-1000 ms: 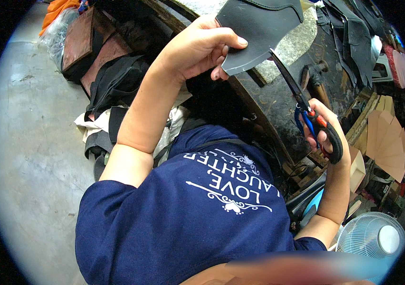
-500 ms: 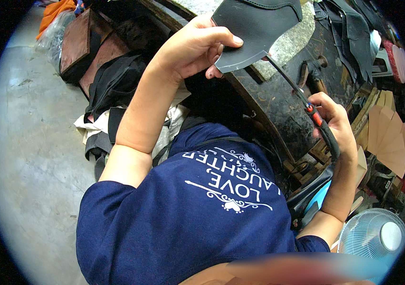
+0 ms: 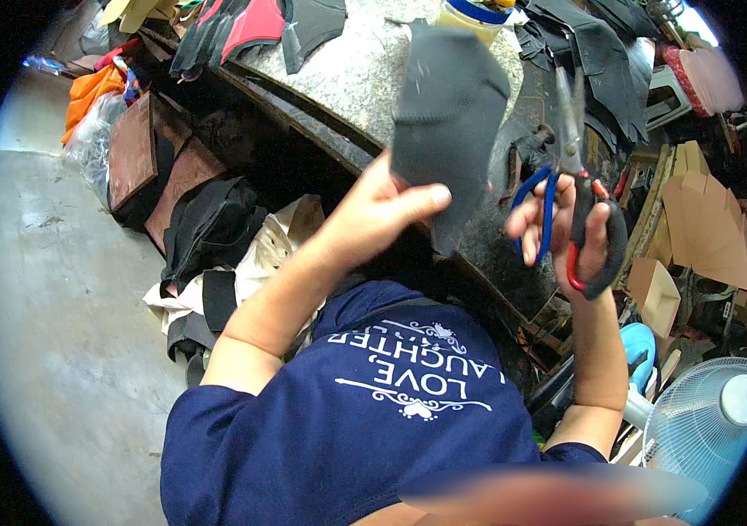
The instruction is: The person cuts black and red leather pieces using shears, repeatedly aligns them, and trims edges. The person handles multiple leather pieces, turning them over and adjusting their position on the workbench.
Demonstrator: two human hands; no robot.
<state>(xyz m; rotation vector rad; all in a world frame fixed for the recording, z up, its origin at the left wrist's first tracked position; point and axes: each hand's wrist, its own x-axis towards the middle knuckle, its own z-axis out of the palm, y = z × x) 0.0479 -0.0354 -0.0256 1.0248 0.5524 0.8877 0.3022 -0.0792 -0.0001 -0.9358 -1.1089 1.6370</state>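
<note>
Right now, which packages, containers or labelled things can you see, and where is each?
Jar: top edge on the stone bench, pale yellow with a blue lid.
Cardboard box: right of the right hand, small, brown, open.
Plastic bag: upper left, clear, crumpled.
No signs or screens.

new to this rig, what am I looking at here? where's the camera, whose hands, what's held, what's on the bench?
No machine: a person works bare-handed. The single picture comes from a fisheye camera on their head, looking down, so straight edges bend. The left hand pinches a dark grey cut piece of sheet material. The right hand has its grip in scissors with blue and red handles, blades up. On the speckled bench lie more dark pieces and a yellow tub. A white fan stands at lower right.
</note>
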